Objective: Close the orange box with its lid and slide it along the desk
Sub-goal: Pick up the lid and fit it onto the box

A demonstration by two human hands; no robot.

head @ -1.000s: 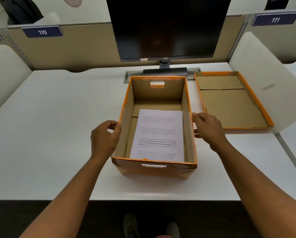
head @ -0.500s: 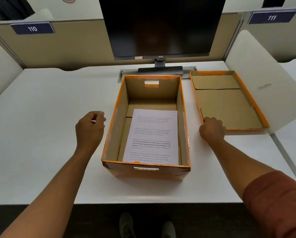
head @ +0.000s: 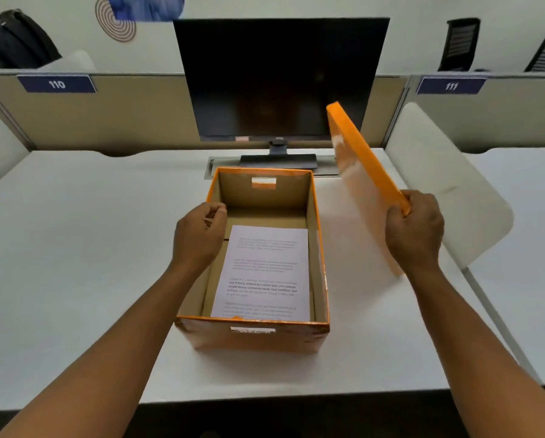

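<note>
The orange box (head: 258,338) stands open in the middle of the white desk, with a printed sheet of paper (head: 264,273) lying flat inside it. My right hand (head: 415,230) grips the near edge of the orange lid (head: 359,172), which is lifted off the desk and tilted up on edge to the right of the box, its orange outer face turned towards me. My left hand (head: 198,235) hovers over the box's left wall with its fingers loosely curled and nothing in it.
A dark monitor (head: 280,80) on a stand sits just behind the box. A white divider panel (head: 448,191) slants up at the right of the desk (head: 75,248). Partitions labelled 110 and 111 run along the back.
My right hand has taken hold of the lid and raised it off the desk onto its edge. My left hand has moved right, from beside the box to over its left wall.
</note>
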